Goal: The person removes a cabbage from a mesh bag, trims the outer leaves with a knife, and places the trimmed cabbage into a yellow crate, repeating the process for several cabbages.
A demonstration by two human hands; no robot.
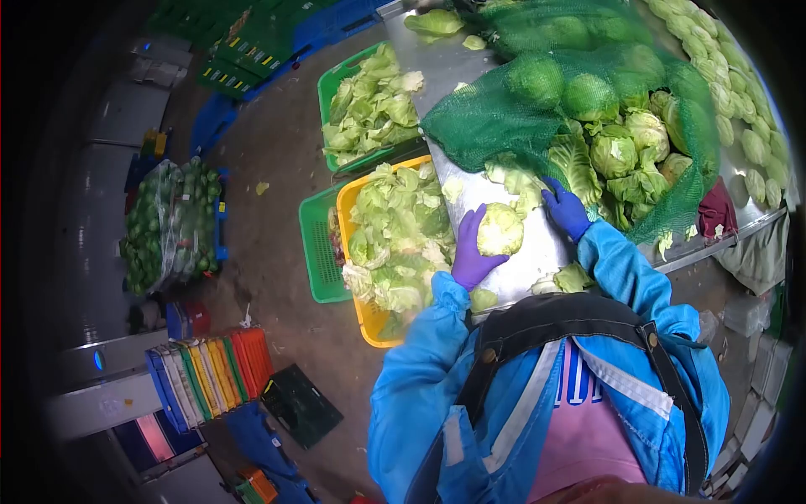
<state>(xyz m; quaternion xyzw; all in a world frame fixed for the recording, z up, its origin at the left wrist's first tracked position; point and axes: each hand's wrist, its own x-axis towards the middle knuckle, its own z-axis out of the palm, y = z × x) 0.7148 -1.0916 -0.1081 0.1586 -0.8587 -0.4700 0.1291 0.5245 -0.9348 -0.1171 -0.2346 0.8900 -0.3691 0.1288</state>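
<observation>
Purple glove is worn on the left hand (472, 252); a pale green lettuce head (500, 229) is gripped by it, fingers curled round the head's left side; the head is held just above the steel desk (537, 248), near its front edge; blue glove is worn on the right hand (566, 210); it is pressed flat among loose leaves at the mouth of the green mesh sack (495, 126), fingers spread, nothing clearly clasped; the two hands are near each other, not touching; the sack is laid open across the desk, filled with more lettuce heads (617, 151); a few torn leaves (564, 279) are seen on the desk by the right forearm; a yellow crate (359, 294) heaped with cut leaves is set on the floor just left of the desk, touching a green crate (315, 252) beside it; a second green crate (332, 92) with leaves is placed further back; a row of lettuce is lined along the desk's far right edge; a bagged load of green produce (168, 227) is seen well apart at left; blue sleeves and a dark apron strap are visible below.
</observation>
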